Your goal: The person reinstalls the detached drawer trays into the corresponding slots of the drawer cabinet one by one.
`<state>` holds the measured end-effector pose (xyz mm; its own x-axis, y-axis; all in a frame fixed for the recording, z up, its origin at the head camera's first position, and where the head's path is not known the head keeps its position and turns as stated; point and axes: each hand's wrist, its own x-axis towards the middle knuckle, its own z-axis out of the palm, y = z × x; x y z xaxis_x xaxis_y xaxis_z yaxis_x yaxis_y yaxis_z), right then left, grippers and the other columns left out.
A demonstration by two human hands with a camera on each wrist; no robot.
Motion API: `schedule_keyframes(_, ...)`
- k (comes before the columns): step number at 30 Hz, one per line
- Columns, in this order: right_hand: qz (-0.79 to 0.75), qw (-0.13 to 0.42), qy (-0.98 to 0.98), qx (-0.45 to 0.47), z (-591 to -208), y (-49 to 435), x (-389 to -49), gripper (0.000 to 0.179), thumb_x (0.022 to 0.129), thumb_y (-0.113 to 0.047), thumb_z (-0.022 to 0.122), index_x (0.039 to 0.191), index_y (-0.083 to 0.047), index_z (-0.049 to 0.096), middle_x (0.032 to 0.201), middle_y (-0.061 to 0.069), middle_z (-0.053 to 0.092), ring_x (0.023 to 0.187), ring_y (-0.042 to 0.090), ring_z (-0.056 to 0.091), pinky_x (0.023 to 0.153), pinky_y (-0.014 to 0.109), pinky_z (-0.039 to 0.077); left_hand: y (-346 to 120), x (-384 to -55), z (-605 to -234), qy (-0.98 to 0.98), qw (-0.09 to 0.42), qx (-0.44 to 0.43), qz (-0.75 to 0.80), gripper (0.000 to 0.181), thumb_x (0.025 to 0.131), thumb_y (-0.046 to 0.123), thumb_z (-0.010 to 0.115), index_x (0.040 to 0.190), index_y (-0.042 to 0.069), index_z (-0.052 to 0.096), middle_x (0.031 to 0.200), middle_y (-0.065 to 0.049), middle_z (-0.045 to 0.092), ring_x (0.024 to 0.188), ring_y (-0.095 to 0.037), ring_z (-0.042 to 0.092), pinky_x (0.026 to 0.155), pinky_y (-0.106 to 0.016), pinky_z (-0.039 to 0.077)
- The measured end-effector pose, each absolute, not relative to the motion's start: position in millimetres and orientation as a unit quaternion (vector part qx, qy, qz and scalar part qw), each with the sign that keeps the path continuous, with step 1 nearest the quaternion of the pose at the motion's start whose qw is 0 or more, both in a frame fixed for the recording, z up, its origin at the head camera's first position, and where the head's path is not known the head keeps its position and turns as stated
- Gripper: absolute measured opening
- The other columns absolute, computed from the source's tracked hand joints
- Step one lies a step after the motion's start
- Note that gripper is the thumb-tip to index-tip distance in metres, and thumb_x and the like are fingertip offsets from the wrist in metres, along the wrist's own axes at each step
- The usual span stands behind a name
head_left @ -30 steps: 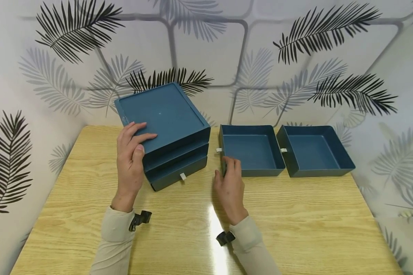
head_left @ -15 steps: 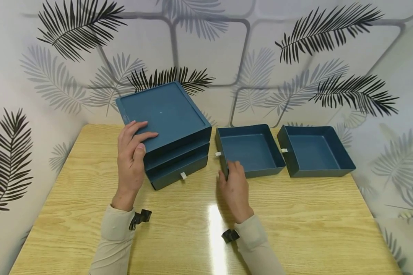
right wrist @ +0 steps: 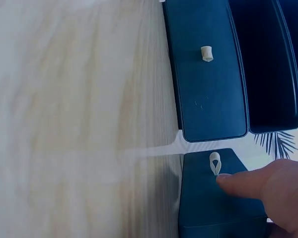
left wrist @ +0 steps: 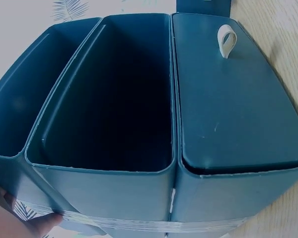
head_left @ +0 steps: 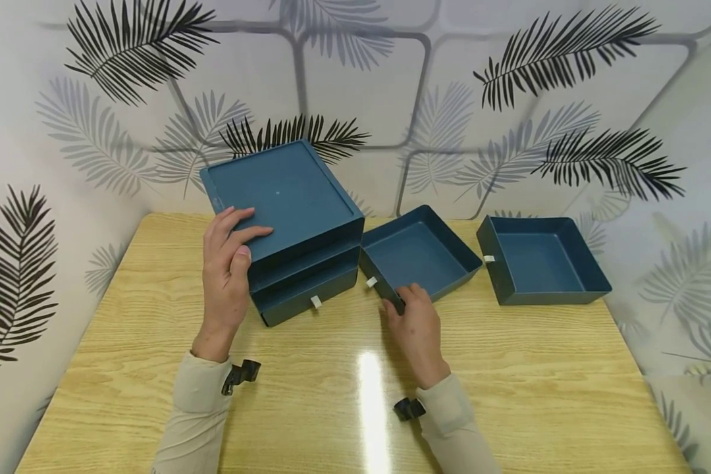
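Note:
A blue three-tier drawer cabinet (head_left: 284, 191) stands at the left of the table, turned at an angle. My left hand (head_left: 225, 276) rests on its top left edge, fingers spread over the top and thumb at the side. The two upper slots (left wrist: 114, 99) are hollow, while the lowest holds a drawer (left wrist: 228, 99) with a pale loop tab. By its near front corner, my right hand (head_left: 417, 332) grips a loose blue drawer (head_left: 421, 253), thumb on the front panel beside the tab (right wrist: 215, 162). This drawer sits slanted, its far front corner right at the cabinet.
A second loose blue drawer (head_left: 536, 263) lies to the right, its pale tab facing left. Everything stands on a wood-grain table (head_left: 308, 408), with a leaf-patterned wall (head_left: 355, 85) close behind.
My right hand has moved slightly right and toward me, turning the gripped drawer so its far front corner swings left to the cabinet. The left hand and cabinet stay in place.

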<state>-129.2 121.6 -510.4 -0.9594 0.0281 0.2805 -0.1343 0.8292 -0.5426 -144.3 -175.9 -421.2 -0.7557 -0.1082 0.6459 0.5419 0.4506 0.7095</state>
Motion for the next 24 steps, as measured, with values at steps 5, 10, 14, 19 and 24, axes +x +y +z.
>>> schedule_keyframes(5,0.296,0.148,-0.943,0.04,-511,128,-129,0.022,0.091,-0.023,0.08,0.099,-0.003,0.077,0.088,0.011,0.064,0.077,0.025,0.054,0.063,0.037,0.047,-176,-144,-421,-0.788,0.32,-0.135,-0.508,0.039,0.103,0.01,0.041,0.118,0.009,0.077,0.149,-0.012,0.058,0.155,-0.027,0.031,0.131,-0.054,0.016)
schedule_keyframes(10,0.29,0.159,-0.942,0.057,-509,137,-128,0.025,0.087,-0.026,0.084,0.09,-0.002,0.077,0.082,0.01,0.06,0.072,0.024,0.051,0.062,0.036,0.045,-178,-143,-422,-0.793,0.32,-0.135,-0.501,0.041,0.105,0.014,0.039,0.119,0.011,0.077,0.15,-0.009,0.058,0.156,-0.023,0.031,0.131,-0.05,0.015)
schedule_keyframes(14,0.278,0.155,-0.946,0.066,-509,147,-128,0.03,0.086,-0.029,0.085,0.082,-0.002,0.074,0.078,0.009,0.056,0.068,0.021,0.045,0.059,0.031,0.04,-179,-143,-421,-0.795,0.32,-0.136,-0.496,0.041,0.106,0.016,0.039,0.119,0.012,0.077,0.151,-0.007,0.058,0.156,-0.021,0.031,0.132,-0.049,0.015)
schedule_keyframes(19,0.262,0.159,-0.949,0.075,-511,160,-130,0.037,0.086,-0.031,0.085,0.07,-0.006,0.063,0.073,0.005,0.046,0.064,0.017,0.036,0.058,0.026,0.029,-178,-143,-421,-0.792,0.321,-0.136,-0.501,0.039,0.105,0.014,0.041,0.118,0.01,0.078,0.15,-0.011,0.058,0.156,-0.026,0.031,0.131,-0.052,0.015)
schedule_keyframes(24,0.256,0.176,-0.946,0.096,-513,173,-129,0.046,0.082,-0.028,0.088,0.063,-0.009,0.051,0.071,0.003,0.036,0.064,0.016,0.029,0.059,0.027,0.026,-178,-143,-421,-0.793,0.32,-0.138,-0.5,0.04,0.106,0.015,0.04,0.119,0.011,0.077,0.15,-0.009,0.058,0.156,-0.024,0.031,0.131,-0.051,0.015)
